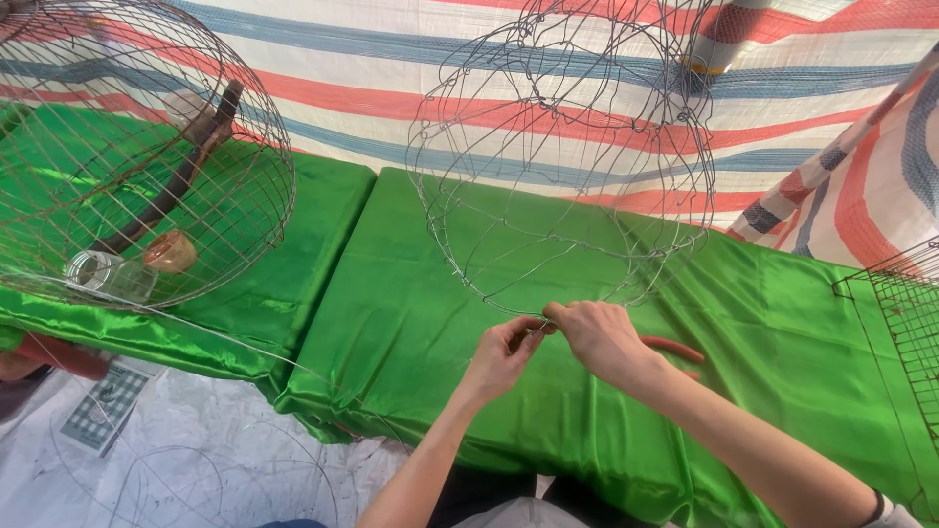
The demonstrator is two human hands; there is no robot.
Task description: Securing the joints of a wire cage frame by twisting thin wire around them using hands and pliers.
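Note:
A half-built round wire cage frame (562,147) stands tilted on the green satin-covered table (411,323), its lower rim toward me. My left hand (504,354) and my right hand (597,337) meet at that lower rim, both pinching the thin wire (541,323) where the fingertips touch. A red-handled tool (675,349) lies on the cloth just behind my right wrist, partly hidden by it.
A finished round wire cage (137,147) stands at the left with a wooden perch, a glass jar (112,276) and a small brown cup (171,252) inside. A square wire mesh panel (905,323) is at the right edge. A striped tarp hangs behind; loose wire hoops lie on the floor.

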